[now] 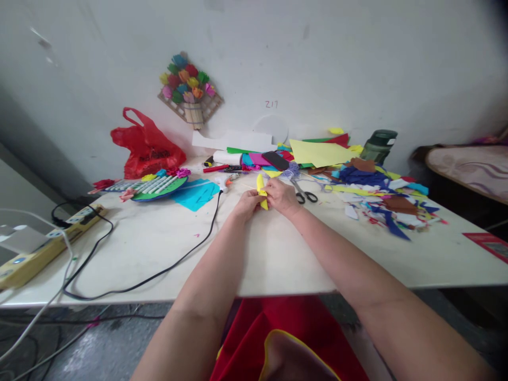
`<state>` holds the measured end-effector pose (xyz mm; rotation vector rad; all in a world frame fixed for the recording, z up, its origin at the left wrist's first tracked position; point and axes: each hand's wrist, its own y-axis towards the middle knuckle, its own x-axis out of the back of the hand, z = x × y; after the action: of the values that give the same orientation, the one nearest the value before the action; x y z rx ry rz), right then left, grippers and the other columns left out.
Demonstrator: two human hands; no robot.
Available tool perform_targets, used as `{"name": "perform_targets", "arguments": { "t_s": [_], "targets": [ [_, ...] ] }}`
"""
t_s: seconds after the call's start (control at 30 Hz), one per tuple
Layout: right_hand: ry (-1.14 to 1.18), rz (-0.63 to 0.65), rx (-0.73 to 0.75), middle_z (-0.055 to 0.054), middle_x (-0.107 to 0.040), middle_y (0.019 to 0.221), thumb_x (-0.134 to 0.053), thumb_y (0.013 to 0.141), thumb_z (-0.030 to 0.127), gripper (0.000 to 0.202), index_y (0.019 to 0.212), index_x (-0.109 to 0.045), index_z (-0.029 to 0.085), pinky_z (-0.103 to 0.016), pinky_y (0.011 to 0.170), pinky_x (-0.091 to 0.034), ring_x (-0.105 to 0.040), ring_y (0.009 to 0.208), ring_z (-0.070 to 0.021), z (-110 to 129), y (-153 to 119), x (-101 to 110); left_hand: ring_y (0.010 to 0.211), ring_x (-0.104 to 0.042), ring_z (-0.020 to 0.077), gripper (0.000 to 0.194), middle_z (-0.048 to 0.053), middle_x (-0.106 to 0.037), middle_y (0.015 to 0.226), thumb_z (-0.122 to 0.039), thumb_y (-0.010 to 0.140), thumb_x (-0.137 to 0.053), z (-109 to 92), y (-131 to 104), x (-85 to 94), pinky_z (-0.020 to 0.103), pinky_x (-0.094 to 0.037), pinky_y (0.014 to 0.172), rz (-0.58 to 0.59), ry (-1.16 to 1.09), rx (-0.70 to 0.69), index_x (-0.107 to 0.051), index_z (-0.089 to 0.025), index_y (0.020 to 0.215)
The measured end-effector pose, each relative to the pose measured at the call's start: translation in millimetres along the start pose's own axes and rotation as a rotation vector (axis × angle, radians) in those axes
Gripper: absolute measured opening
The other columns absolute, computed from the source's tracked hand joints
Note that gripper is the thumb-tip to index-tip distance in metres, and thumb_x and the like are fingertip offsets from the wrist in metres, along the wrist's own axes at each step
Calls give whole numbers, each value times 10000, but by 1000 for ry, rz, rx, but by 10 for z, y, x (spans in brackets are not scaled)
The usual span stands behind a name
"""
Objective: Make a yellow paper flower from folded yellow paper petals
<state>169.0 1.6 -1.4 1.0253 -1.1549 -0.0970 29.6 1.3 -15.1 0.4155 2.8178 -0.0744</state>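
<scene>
Both of my hands meet over the middle of the white table (286, 254). Between them is a strip of yellow crepe paper (260, 183), pinched at its middle, with one end pointing up and the other down. My left hand (249, 203) closes its fingers on the strip from the left. My right hand (281, 196) grips it from the right, the fingers curled in. The fingertips partly hide the pinched part. Just right of my right hand lie scissors (308, 197) with black handles. A white glue gun (224, 182) rests on the table to the left of my left hand.
Coloured paper scraps (381, 190) pile up at the right, near a green bottle (380, 145). A red plastic bag (146, 145) and a green-blue craft piece (159, 188) stand left. A black cord (174, 264) runs to a power strip (51, 246).
</scene>
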Motion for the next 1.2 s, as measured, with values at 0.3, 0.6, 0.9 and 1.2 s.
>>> {"name": "perform_targets", "arguments": {
  "t_s": [0.3, 0.6, 0.9, 1.2],
  "targets": [
    [-53, -71, 37, -90, -613, 782, -479, 829, 169, 195, 775, -667, 175, -313, 650, -349, -506, 792, -208, 6, 0, 38, 497, -571, 101, 123, 18, -640, 593, -141, 643, -688, 0, 17, -42, 215, -471, 528, 64, -66, -13, -601, -99, 719],
    [176, -130, -158, -50, -583, 699, -518, 806, 246, 206, 610, -563, 200, -288, 627, -370, -519, 714, -180, -69, 41, -56, 573, -615, 123, 247, 38, -653, 636, -244, 652, -754, -17, -9, -59, 230, -484, 580, 108, -31, -2, -620, -80, 779],
    [526, -54, -385, 3, -524, 579, -565, 724, 329, 210, 579, -517, 186, -266, 553, -353, -467, 566, -128, -117, 99, 35, 671, -665, 153, 278, 86, -691, 702, -285, 700, -741, -74, -59, -100, 253, -506, 664, 170, -20, 17, -609, -81, 837],
    [734, -9, -576, 39, -492, 493, -602, 672, 367, 253, 534, -486, 189, -255, 510, -347, -429, 483, -104, -122, 76, -45, 620, -665, 157, 215, 96, -692, 683, -225, 758, -685, -56, -66, -127, 257, -526, 620, 123, 0, 32, -587, -73, 873]
  ]
}}
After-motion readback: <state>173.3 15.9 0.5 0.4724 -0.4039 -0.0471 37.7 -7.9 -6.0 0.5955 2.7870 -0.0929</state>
